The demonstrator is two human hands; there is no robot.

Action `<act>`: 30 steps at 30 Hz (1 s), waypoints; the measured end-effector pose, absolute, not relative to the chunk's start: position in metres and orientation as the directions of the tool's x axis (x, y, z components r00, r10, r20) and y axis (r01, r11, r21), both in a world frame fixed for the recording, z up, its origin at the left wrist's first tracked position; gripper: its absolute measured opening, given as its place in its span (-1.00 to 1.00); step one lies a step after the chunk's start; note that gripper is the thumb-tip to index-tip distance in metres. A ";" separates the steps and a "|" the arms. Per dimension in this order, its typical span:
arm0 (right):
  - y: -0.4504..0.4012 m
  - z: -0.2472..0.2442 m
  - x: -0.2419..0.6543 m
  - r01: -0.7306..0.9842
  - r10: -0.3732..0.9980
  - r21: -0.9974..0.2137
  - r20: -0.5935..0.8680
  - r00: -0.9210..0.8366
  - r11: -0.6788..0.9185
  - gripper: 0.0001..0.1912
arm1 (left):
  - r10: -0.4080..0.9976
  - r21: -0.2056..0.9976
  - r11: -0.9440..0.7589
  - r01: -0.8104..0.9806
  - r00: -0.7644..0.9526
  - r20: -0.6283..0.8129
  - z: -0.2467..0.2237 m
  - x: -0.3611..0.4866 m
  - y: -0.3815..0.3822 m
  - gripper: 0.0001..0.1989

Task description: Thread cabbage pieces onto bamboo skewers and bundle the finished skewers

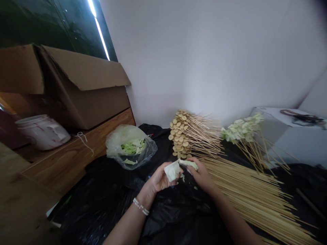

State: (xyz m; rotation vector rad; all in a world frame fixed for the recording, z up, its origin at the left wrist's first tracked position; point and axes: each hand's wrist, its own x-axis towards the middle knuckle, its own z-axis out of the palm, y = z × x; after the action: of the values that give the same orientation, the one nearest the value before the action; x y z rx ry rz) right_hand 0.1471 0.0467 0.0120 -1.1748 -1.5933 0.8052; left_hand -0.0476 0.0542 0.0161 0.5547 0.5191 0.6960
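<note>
Low over the black plastic, my left hand point(161, 177) is closed on a pale, flat piece of cabbage leaf point(172, 171). My right hand point(201, 175) pinches a narrower, greenish-white strip of cabbage leaf point(189, 164), whose inner end meets the left piece. Whether the two pieces are joined I cannot tell. Small green scraps point(182, 177) lie under my hands. Just beyond stands a pile of skewers tipped with round potato-like slices point(180, 132). To the left, a clear plastic bag point(114, 139) holds shredded green leaf point(134, 147).
Many bare skewers point(250, 190) spread to the right. Behind them, skewers threaded with pale leaf pieces point(242, 129) lean near a white box point(283, 136). An open cardboard box point(97, 102) and a whitish tub point(43, 132) stand left on a wooden surface point(63, 153).
</note>
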 end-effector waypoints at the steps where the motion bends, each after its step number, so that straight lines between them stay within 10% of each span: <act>1: 0.048 0.012 0.150 0.284 0.957 -0.915 0.283 -0.059 0.288 -0.75 | 0.690 0.600 0.657 -0.457 0.686 -0.232 0.018 -0.049 0.054 -0.61; 8: 0.057 0.013 0.171 -0.195 0.999 -0.981 -0.024 0.031 -0.017 -0.48 | 0.786 0.777 0.476 -0.412 0.596 -0.165 0.029 -0.067 0.060 -0.51; 11: 0.056 0.013 0.169 -0.223 0.999 -0.974 -0.035 0.008 -0.032 -0.45 | 0.927 0.988 0.153 -0.022 0.349 -0.136 0.024 -0.069 0.063 -0.58; 16: 0.047 0.016 0.158 -0.182 0.992 -0.981 -0.039 -0.118 -0.060 -0.54 | 0.961 0.798 -0.270 0.538 0.203 0.189 0.017 -0.063 0.061 -0.68; 20: 0.040 0.019 0.149 -0.108 0.987 -0.992 -0.044 -0.157 -0.061 -0.61 | 0.937 0.842 -0.347 0.413 0.124 0.326 0.020 -0.055 0.057 -0.67; 30: 0.035 0.012 0.133 0.024 0.960 -0.992 0.117 -0.254 0.127 -0.69 | 0.984 0.991 -0.136 0.005 0.114 0.134 0.016 -0.040 0.054 -0.66</act>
State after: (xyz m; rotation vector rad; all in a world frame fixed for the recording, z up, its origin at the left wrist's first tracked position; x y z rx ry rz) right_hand 0.1331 0.0349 0.0116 -1.0146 -1.4801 1.2781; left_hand -0.0396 0.0538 0.0157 1.3688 1.0663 1.2158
